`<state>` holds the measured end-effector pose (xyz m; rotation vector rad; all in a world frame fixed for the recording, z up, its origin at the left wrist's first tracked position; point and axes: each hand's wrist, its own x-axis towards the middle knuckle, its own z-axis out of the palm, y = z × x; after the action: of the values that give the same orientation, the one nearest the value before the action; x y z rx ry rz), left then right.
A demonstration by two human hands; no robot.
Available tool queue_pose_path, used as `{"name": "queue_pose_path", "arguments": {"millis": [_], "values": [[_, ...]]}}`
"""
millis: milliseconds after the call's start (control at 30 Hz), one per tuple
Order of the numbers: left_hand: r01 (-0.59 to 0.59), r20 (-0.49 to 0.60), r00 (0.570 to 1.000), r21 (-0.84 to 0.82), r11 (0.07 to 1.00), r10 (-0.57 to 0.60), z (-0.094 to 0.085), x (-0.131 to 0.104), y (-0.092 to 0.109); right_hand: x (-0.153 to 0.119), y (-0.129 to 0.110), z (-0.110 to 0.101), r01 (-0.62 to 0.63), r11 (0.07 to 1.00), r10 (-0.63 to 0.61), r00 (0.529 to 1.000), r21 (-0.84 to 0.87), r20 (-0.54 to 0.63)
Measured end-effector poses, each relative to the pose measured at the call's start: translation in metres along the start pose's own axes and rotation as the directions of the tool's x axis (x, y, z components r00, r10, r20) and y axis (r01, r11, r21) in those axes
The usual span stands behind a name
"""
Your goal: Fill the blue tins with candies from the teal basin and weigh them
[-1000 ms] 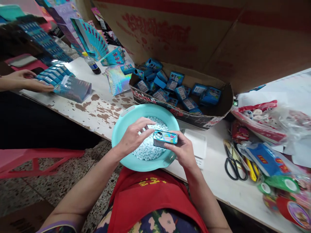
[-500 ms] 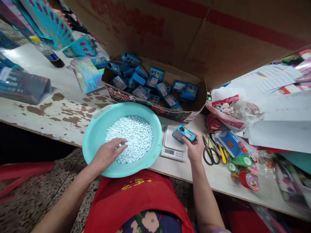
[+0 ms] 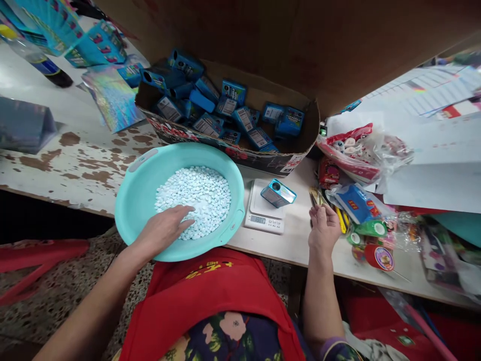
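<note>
Worktop's pretty battered, white paint (image 3: 88,158) flaking off near the turquoise basin (image 3: 137,195). From where I'm standing, the small tin (image 3: 278,194) is on the digital kitchen scale (image 3: 265,223), just left of and a bit beyond the right hand (image 3: 323,225), which is nearer than the left. Its long axis slants down toward that right hand, loosely curled and seemingly empty beside the scissors (image 3: 313,199). Left hand (image 3: 163,230) is open at the pale candies (image 3: 201,193), can't tell if touching. Tin's shiny blue, round hole at the far-left end.
</note>
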<state>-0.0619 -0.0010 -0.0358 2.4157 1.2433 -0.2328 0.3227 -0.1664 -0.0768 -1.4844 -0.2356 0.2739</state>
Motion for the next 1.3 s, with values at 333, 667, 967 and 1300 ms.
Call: {"name": "queue_pose_path", "arguments": {"millis": [333,667,967,1300], "values": [[-0.280,0.263,0.936,0.149,0.948,0.235,0.000,0.016,0.009,-0.008,0.010,-0.011,-0.020,0.999,0.020,1.000,-0.037,-0.008],[-0.318,0.363,0.890,0.064,0.946,0.275,-0.005,0.011,0.015,-0.013,0.015,0.002,-0.003,0.998,0.007,0.997,-0.056,0.080],[-0.178,0.042,0.979,-0.275,0.945,0.197,-0.016,0.013,-0.004,-0.024,0.004,0.056,0.206,0.933,-0.044,0.879,-0.294,0.476],[-0.709,-0.765,0.562,-0.250,0.659,0.314,-0.087,0.019,0.094,-0.069,-0.067,0.090,0.488,0.863,-0.251,0.637,-0.129,0.729]]}}
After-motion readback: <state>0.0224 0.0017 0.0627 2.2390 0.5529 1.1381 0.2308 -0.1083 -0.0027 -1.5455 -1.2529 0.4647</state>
